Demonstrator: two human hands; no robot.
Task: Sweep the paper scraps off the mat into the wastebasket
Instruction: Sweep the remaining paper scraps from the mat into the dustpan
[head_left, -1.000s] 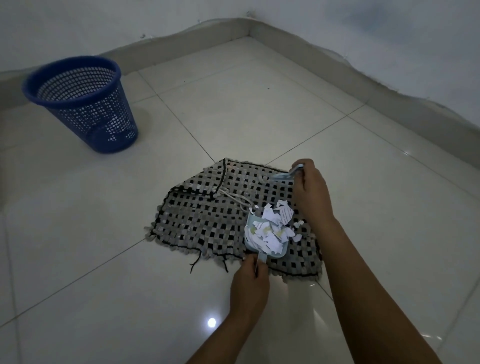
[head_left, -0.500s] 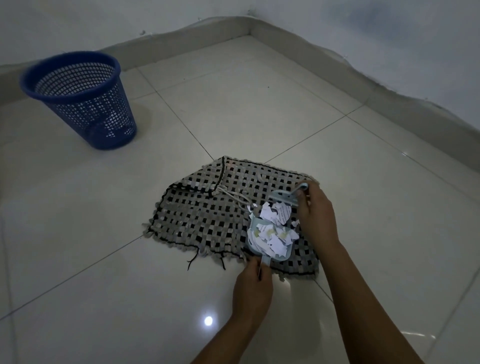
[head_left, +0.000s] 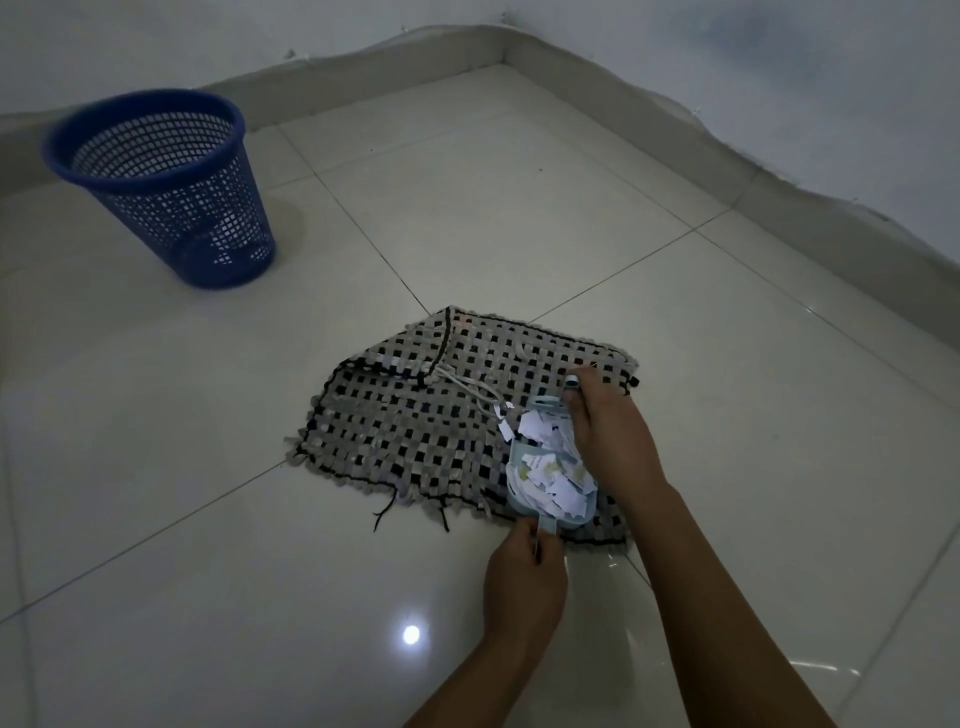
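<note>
A woven mat (head_left: 441, 415) lies on the tiled floor (head_left: 208, 519) near the room's corner, its fringed near edge toward the person. A small pale-blue dustpan (head_left: 519, 506) sits on the mat at its near right corner, heaped with white paper scraps (head_left: 550, 475); a few scraps lie at the pan's mouth, touching the mat. The left hand (head_left: 522, 582) pinches the dustpan's short handle, just off the mat's near edge, fingers curled round it. The right hand (head_left: 608, 431) is clenched around a small pale-blue brush (head_left: 553, 404), its head at the pan's mouth and the tip of its handle showing above the knuckles. A loose white cord (head_left: 470, 387) trails across the middle of the mat. The blue mesh wastebasket (head_left: 161, 182) stands upright on the floor, well apart from the mat, toward the far left wall.

Handling, as judged: the scraps are very light and loose, piled above the pan's low rim, so a tilt, a jolt or a draught would likely spill them. The pan looks stiff and light; the handle is the natural hold, and the pan should be kept level, mouth slightly raised, on the way to the wastebasket. The brush could hold the heap in. The mat appears soft and limp and may shift or ruck under brushing. The sweeping looks nearly done; emptying is not yet done.
</note>
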